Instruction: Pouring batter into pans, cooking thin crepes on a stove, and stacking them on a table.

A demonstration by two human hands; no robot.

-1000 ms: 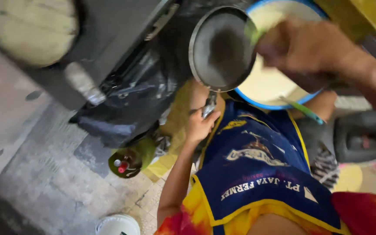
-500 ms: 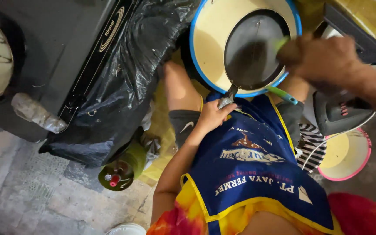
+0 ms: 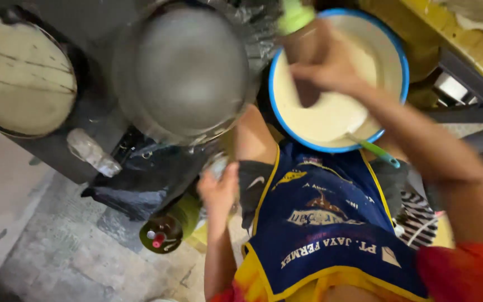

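Note:
My left hand (image 3: 219,190) grips the handle of a round dark pan (image 3: 183,72), which is raised and blurred at the upper middle, left of the basin. My right hand (image 3: 325,67) is closed on a green-handled tool (image 3: 294,17) and hovers over a blue-rimmed basin (image 3: 402,61) of pale batter that sits between my knees. A second green-handled utensil (image 3: 377,151) leans on the basin's near rim. A blue and yellow apron (image 3: 331,235) covers my lap.
A pale round flatbread (image 3: 23,78) lies on a black cooker at the upper left. Below it are a clear plastic bottle (image 3: 93,152), a black plastic bag (image 3: 141,187) and a green canister (image 3: 166,229) on the concrete floor. A yellow table edge (image 3: 465,50) runs along the upper right.
The pan has swung left, from over the basin to beside it. My right hand stays over the basin, which is now uncovered.

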